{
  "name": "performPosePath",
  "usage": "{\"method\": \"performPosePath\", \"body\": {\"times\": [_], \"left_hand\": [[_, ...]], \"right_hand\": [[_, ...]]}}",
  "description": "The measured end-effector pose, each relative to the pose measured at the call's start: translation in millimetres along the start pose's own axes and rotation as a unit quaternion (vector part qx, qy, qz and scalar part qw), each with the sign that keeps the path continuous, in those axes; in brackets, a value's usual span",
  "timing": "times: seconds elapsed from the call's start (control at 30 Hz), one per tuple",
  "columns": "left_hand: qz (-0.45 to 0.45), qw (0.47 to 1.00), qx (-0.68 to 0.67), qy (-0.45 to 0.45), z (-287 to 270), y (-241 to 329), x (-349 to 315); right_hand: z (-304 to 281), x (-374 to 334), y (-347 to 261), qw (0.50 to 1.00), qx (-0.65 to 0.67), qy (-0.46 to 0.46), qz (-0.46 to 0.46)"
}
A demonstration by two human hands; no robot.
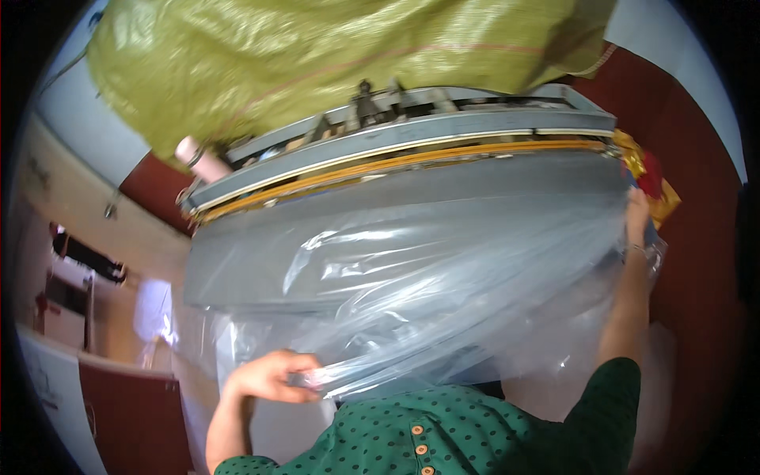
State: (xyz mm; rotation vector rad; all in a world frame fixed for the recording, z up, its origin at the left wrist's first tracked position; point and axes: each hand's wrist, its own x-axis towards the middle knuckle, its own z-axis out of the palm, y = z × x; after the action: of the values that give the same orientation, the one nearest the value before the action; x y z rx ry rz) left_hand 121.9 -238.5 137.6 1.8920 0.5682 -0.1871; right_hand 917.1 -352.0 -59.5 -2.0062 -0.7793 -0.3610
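A large clear plastic sheet (443, 289) lies in loose folds over the grey tabletop (507, 176) and hangs past its near edge. Close to my body at the lower left, my left hand (277, 377) is closed on a gathered edge of the sheet, which is pulled into taut creases running up to the right. My right arm reaches out to the table's far right corner. There my right hand (636, 215) grips the sheet's other end, its fingers partly hidden.
Along the table's back edge runs a long grey metal trough (396, 131) holding small tools, with a yellow-orange strip (412, 165) in front. A pink bottle (203, 161) leans at its left end. Yellow woven sheeting (340, 59) covers something behind. Red and gold cloth (651, 172) hangs at the right corner. Another person (89, 255) is far left.
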Motion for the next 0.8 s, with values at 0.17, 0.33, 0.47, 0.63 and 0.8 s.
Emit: {"method": "performPosePath", "body": {"times": [0.17,0.33,0.47,0.63,0.8], "left_hand": [[-0.145,0.926,-0.07,0.341,-33.1,-13.6,-176.3],[-0.109,0.759,0.272,0.581,-140.4,-37.3,-246.1],[0.004,0.336,0.66,0.672,-157.2,2.1,-74.1],[-0.074,0.84,0.366,0.393,-84.3,-132.7,28.1],[-0.135,0.843,0.332,0.4,-101.0,-179.9,15.2]], "right_hand": [[-3.3,8.1,18.6,0.997,-0.082,-0.001,-0.006],[27.7,1.6,-22.6,0.978,-0.206,-0.03,0.013],[-15.0,-1.0,-12.0,0.955,-0.295,0.011,0.027],[-5.3,-3.3,-5.4,0.959,-0.279,0.037,0.035],[-6.1,-6.6,-5.2,0.952,-0.301,0.01,0.057]]}}
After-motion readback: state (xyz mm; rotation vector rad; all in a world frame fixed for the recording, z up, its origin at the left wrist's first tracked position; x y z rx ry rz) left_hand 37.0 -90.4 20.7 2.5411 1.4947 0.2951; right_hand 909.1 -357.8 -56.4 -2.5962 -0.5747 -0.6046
